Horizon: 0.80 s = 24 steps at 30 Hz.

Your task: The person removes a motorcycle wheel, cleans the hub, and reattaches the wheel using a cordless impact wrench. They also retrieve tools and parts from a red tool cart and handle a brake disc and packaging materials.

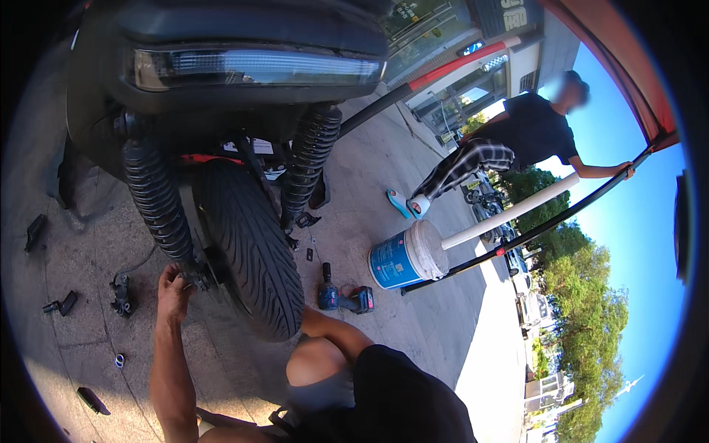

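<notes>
A black scooter's wheel (pixel 247 244) stands between two coiled shock absorbers (pixel 155 188) under a dark body with a clear lamp (pixel 251 68). At the lower end of the left shock, my left hand (pixel 175 284) has curled fingers on a metal fitting (pixel 193 275). My right forearm (pixel 340 328) runs behind the lower tyre, which hides that hand. A brake caliper (pixel 122 295) on a hose lies left of my left hand. A blue-and-black cordless power tool (pixel 347 299) rests right of the tyre.
A white-and-blue bucket (pixel 406 255) holds a white pipe (pixel 509 210), with canopy poles nearby. Another person (pixel 532 133) in plaid trousers grips a pole. Small parts (pixel 66 303) and blue-rimmed rings (pixel 120 360) lie on the paving (pixel 96 244). Parked vehicles and trees stand behind.
</notes>
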{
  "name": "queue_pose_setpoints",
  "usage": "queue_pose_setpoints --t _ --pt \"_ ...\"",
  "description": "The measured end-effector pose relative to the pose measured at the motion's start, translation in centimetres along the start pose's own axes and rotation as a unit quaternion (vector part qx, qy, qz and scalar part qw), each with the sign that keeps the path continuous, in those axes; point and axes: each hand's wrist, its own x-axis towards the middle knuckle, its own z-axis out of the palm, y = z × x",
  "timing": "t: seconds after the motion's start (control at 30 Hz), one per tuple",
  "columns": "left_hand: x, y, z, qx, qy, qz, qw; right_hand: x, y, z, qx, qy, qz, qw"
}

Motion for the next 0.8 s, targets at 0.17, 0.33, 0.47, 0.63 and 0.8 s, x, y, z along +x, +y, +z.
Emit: queue_pose_setpoints --t 0.17,0.33,0.47,0.63,0.8 --pt "-1.2 -1.1 -1.1 0.058 -0.019 0.089 0.994 -2.2 -2.9 -0.6 -0.179 -0.035 0.029 0.983" --pt "-1.9 -0.5 -0.3 0.214 -0.055 0.099 0.970 -1.4 -5.8 0.8 -0.116 0.004 0.060 0.991" --pt "-2.4 0.5 0.6 0.323 0.003 0.156 0.933 -1.0 -6.0 3.5 -0.089 0.013 0.086 0.992" --pt "-1.9 0.1 -0.1 0.332 0.005 0.151 0.931 -2.5 -4.7 8.4 -0.054 0.007 0.106 0.993" --pt "-0.5 -0.2 -1.5 0.251 -0.034 0.123 0.960 -4.6 -3.9 11.7 -0.028 0.001 0.122 0.992"
